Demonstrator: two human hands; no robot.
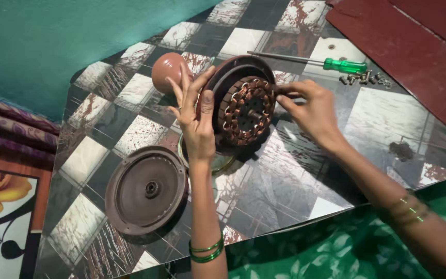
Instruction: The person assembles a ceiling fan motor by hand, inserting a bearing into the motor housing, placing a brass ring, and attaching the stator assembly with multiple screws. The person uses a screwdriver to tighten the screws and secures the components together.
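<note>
My left hand [194, 116] grips the left rim of a round brown motor housing [233, 70] and holds it tilted up on edge above the tiled floor. A ring of copper windings [246, 110] sits inside it, facing me. My right hand [311, 108] pinches the right edge of that winding ring with thumb and fingers. A brown dome-shaped cap [166, 70] lies just behind my left hand. Green bangles circle both wrists.
A flat round brown cover plate [145, 190] lies on the checkered floor [295, 170] at lower left. A green-handled screwdriver [326, 63] and several loose screws [362, 78] lie at the back right, beside a dark red board [414, 46]. A teal wall stands at left.
</note>
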